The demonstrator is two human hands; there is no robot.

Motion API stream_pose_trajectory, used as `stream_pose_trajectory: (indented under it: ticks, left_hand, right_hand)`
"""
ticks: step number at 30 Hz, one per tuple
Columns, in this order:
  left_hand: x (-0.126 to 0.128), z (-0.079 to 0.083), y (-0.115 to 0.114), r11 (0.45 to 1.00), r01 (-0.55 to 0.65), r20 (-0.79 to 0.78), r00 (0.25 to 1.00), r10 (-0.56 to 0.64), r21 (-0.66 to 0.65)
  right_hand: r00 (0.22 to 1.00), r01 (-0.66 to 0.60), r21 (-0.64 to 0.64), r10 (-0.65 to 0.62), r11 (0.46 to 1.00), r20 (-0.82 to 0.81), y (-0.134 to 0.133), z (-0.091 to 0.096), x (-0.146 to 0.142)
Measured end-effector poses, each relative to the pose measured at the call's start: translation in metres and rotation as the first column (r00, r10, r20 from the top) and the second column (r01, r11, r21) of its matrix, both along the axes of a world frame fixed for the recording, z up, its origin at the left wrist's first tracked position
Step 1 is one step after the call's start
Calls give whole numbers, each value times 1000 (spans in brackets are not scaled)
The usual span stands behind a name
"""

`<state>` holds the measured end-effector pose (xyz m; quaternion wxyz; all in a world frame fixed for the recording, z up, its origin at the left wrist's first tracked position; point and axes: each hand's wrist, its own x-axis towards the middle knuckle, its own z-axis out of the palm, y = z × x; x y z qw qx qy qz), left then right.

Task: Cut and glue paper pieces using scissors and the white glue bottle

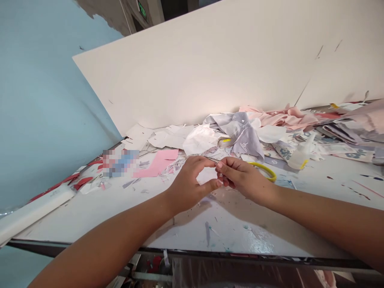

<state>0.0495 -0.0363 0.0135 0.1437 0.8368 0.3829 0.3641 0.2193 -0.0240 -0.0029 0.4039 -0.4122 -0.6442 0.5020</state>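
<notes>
Both of my hands meet above the middle of a stained white table (240,228). My left hand (189,186) curls in a pinch, thumb and forefinger touching the fingertips of my right hand (240,178). My right hand is closed too, its fingers pressed together on something thin and small that I cannot make out. A sliver of it seems to run between the two hands. A yellow ring-shaped object (265,170) lies just behind my right hand.
Scraps of white paper (201,140), pink paper (159,162), grey cloth (243,128) and pink cloth (285,116) are heaped along the back under a slanted white board (228,64). A small glue bottle (300,156) lies at the right. A blue wall stands on the left.
</notes>
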Motion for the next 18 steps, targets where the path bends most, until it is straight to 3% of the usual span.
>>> stream_pose_trajectory:
  ticks: [7,11,18]
  left_hand:
    - [3,-1,-2,991,-29,62,997,38,-132]
    - [1,2,-1,992,47,22,999,-45,-115]
    - [-1,3,-2,987,160,-17,987,-160,-26]
  right_hand:
    - [999,-31,31,30,999,31,-7,-3,-11]
    - [998,-61,3,61,998,27,-10,-4,-11]
    - [967,-248,-56,243,967,-78,-11,-3,-6]
